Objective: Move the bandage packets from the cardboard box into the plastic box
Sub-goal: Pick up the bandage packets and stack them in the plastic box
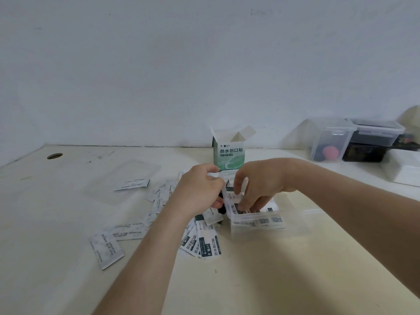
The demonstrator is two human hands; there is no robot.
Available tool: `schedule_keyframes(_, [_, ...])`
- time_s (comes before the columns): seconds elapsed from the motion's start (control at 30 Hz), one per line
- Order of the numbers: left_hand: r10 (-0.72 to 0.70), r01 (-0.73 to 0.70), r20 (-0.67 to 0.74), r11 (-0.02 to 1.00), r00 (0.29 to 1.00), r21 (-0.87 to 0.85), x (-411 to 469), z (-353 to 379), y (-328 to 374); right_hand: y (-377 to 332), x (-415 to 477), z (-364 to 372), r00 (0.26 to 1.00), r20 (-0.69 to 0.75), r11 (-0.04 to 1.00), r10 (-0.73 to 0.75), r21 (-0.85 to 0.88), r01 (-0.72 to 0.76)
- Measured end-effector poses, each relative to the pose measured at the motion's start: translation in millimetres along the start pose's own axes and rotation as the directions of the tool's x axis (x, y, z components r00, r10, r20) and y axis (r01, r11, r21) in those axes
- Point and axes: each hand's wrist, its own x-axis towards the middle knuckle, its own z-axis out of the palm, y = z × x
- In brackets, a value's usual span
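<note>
Centrally, left hand (pixel 200 189) fingers curled round left rim of plastic box (pixel 259 225), right hand (pixel 261 183) fingers down among bandage packets (pixel 237 209) inside, grip unclear, cardboard box (pixel 228 155) just behind.

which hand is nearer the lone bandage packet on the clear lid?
Left. The left hand sits just right of that bandage packet, at the plastic box's left wall. The right hand is farther right, reaching down into the box.
</note>
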Motion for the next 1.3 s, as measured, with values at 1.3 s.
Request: schedule_keyframes(1.3, [-0.035, 0.04, 0.033, 0.983, 0.999, -0.177, 2, 2, -7, -5, -2, 9, 0.985, -0.172, 0.99, 0.019, -0.135, -0.043])
